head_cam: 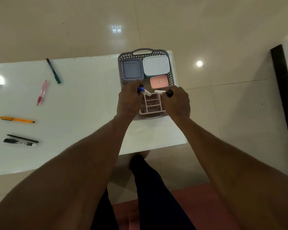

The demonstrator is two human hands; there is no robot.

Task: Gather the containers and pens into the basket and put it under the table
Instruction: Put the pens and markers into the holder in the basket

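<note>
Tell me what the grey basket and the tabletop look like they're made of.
Basket: probably moulded plastic, matte grey, judging by its perforated lattice walls and one-piece handle. Tabletop: smooth, glossy white surface that mirrors the ceiling lights, so perhaps glass or laminate; the view can't settle which.

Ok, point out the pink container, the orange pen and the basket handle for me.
pink container [159, 82], head view, middle of its lid
orange pen [17, 120], head view, mid barrel
basket handle [143, 50], head view, top of the far-end loop

No text can be read anywhere. The pink container [159, 82] carries a small label, and the black marker [20, 142] has white print, both too blurred to make out.
</note>
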